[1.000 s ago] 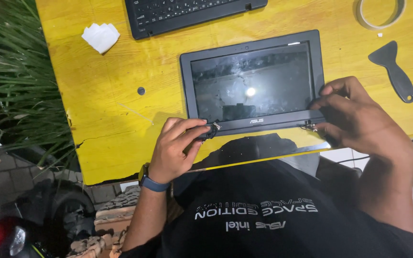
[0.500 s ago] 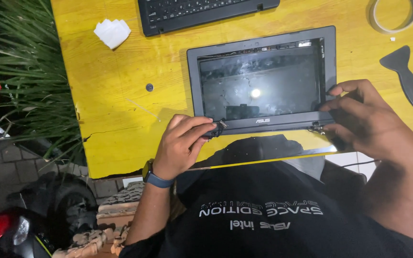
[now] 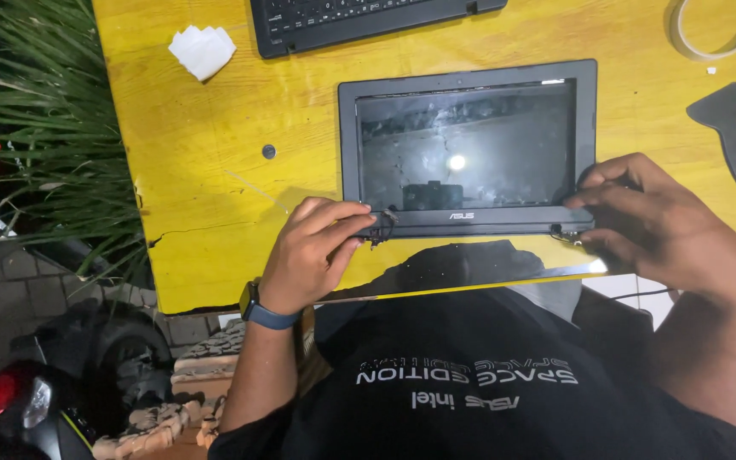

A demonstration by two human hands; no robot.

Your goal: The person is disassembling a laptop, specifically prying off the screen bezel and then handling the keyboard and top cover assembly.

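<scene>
Your left hand [image 3: 313, 251], in the lower middle of the frame, is pinching the lower left corner of the laptop screen panel [image 3: 468, 146], with the fingertips [image 3: 359, 223] closed on the hinge end where a short bit of cable sticks out. Your right hand [image 3: 666, 226], at the lower right, grips the panel's lower right corner, thumb and fingers clamped around the frame edge just above the other hinge. The panel lies flat, glass up, in the centre of the yellow table [image 3: 206, 213], its bottom edge close to the table's near edge; the dark glass reflects a small bright light. A blue watch [image 3: 266, 312] sits on your left wrist. At the top of the frame, well apart from the panel, lies a black keyboard base [image 3: 368, 17]. A folded white tissue [image 3: 203, 49] rests in the upper left, and a small dark round spot [image 3: 268, 151] shows on the table between it and the panel. In the upper right a roll of tape [image 3: 713, 30] lies above a black plastic scraper [image 3: 730, 136].
</scene>
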